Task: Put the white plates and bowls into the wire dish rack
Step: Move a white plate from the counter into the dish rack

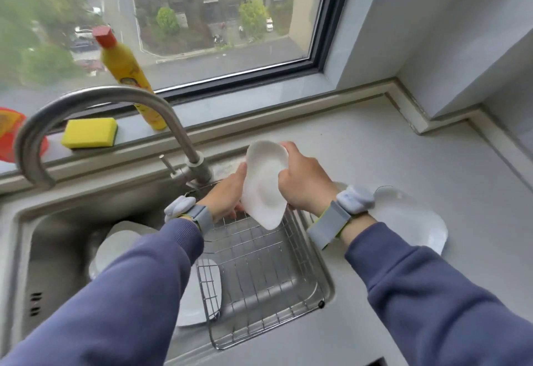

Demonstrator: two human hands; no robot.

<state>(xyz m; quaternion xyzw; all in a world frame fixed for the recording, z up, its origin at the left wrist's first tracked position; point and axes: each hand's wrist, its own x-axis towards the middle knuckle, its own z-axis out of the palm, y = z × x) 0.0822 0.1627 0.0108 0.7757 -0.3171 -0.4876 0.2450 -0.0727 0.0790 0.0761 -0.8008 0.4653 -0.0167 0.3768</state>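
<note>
A white plate (264,184) is held on edge, tilted, above the far end of the wire dish rack (268,276). My left hand (227,195) grips its left rim and my right hand (302,184) grips its right rim. The rack sits in the right part of the steel sink (57,238). A white plate (209,287) stands at the rack's left wall. More white dishes (121,244) lie in the sink under my left sleeve. Another white plate (412,221) lies on the counter to the right of my right wrist.
A curved steel tap (95,103) arches over the sink at the left. On the window sill stand a yellow bottle with a red cap (127,74), a yellow sponge (89,132) and an orange item (11,132). Grey counter (403,158) stretches right to the wall.
</note>
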